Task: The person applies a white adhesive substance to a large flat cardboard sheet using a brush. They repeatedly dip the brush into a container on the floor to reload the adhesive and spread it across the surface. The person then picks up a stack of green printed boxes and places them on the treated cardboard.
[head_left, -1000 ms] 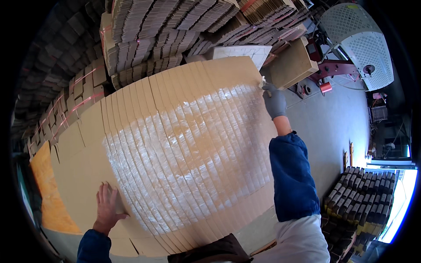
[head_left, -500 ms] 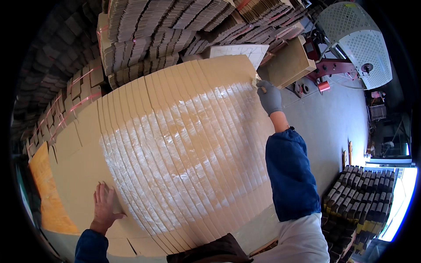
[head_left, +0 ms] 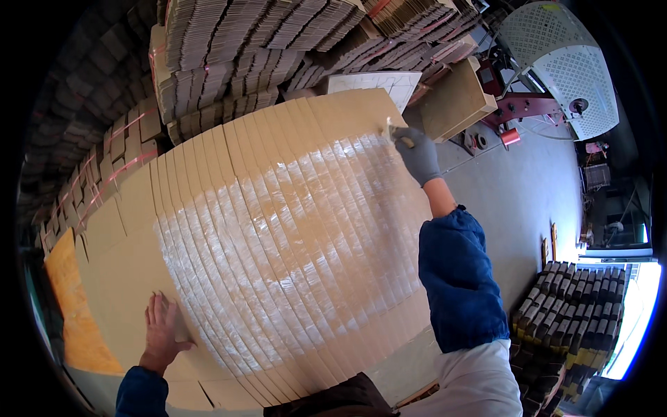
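Note:
Overlapping brown cardboard sheets (head_left: 347,108) lie fanned out in front of me, their edges staggered in narrow strips. A wet, shiny whitish coating (head_left: 240,257) covers the middle band of the strips. My right hand (head_left: 419,154), in a grey glove, is closed round a pale brush (head_left: 391,131) at the far right of the sheets; most of its handle is hidden in the fist. My left hand (head_left: 163,331), bare, rests on the plain cardboard at the near left, fingers stretched and thumb apart, holding nothing.
Tall stacks of folded cardboard (head_left: 236,35) rise behind the sheets. An orange-brown wooden board (head_left: 76,306) shows at the left. At the back right stand an open wooden box (head_left: 455,101) and a machine with a perforated guard (head_left: 573,83). Dark bundled stacks (head_left: 570,306) stand at the right.
My right hand has moved a little to the left and nearer with the brush, over the far end of the rightmost strips. The left hand stays in about the same place on the cardboard.

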### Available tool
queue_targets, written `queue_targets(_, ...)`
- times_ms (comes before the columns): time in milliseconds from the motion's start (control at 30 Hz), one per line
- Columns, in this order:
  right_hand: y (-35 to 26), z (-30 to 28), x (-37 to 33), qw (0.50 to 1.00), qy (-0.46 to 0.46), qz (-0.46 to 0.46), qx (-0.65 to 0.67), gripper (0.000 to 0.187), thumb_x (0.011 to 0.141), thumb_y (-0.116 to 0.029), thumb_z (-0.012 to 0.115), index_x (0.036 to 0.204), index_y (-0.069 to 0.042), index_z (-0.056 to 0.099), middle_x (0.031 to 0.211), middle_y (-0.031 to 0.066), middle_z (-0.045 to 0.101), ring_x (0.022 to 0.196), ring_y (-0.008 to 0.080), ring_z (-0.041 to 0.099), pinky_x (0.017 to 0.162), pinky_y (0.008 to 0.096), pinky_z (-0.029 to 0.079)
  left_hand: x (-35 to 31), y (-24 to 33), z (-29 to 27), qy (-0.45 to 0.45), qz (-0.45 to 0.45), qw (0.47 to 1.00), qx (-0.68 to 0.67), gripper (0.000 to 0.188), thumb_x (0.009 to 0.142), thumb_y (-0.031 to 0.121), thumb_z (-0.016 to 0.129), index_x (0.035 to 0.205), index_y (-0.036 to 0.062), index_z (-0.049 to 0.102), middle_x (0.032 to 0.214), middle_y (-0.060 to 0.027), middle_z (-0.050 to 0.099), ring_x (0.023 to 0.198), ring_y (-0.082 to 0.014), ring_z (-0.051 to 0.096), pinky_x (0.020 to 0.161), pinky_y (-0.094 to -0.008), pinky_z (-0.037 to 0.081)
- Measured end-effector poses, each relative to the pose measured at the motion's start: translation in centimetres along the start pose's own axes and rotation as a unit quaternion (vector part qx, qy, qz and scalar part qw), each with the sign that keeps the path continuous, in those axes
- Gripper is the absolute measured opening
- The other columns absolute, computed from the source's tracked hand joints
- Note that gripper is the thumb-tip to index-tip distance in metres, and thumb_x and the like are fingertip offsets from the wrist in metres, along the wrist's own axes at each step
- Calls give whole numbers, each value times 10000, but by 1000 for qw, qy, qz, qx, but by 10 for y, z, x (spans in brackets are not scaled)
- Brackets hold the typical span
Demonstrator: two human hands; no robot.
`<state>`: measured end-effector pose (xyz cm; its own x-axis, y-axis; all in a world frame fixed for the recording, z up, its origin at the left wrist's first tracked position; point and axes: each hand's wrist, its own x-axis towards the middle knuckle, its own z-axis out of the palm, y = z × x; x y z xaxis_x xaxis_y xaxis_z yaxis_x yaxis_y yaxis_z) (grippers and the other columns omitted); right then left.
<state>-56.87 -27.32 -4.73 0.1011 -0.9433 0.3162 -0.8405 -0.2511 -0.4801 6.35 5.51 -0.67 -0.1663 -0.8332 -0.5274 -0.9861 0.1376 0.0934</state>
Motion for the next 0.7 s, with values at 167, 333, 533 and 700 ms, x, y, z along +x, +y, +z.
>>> queue_targets(167, 42, -24, 0, 990, 59, 107, -65, 191, 820, -162, 645, 996, -111, 698, 1045, 160, 684, 952, 370, 648, 835, 421, 517, 8, 3, 2, 9, 17, 1000, -10, 1230, 437, 360, 954, 1436, 10, 328, 1513, -330, 205, 1414, -503, 193, 1137, -590, 195)
queue_targets(333, 27, -23, -3, 989, 52, 99, -92, 186, 822, -160, 644, 993, -106, 694, 1064, 148, 685, 965, 363, 650, 846, 429, 517, 10, 5, 4, 25, 36, 999, -13, 1226, 427, 352, 957, 1427, 13, 336, 1498, -333, 224, 1407, -504, 203, 1130, -590, 207)
queue_targets(533, -100, 15, -39, 994, -3, -47, 102, 179, 820, -122, 665, 999, -121, 676, 1164, 122, 668, 1011, 348, 649, 866, 415, 523, -5, 0, -1, 33, 21, 999, -16, 1207, 399, 318, 960, 1404, 6, 367, 1505, -327, 218, 1404, -502, 212, 1126, -588, 224)
queue_targets(700, -85, 4, -29, 1000, -28, 11, 5, 144, 833, -121, 653, 977, -110, 666, 1173, 118, 667, 994, 344, 653, 864, 416, 526, 6, 4, 2, 42, 40, 998, -22, 1169, 421, 349, 953, 1392, 31, 386, 1498, -318, 224, 1397, -498, 223, 1114, -592, 230)
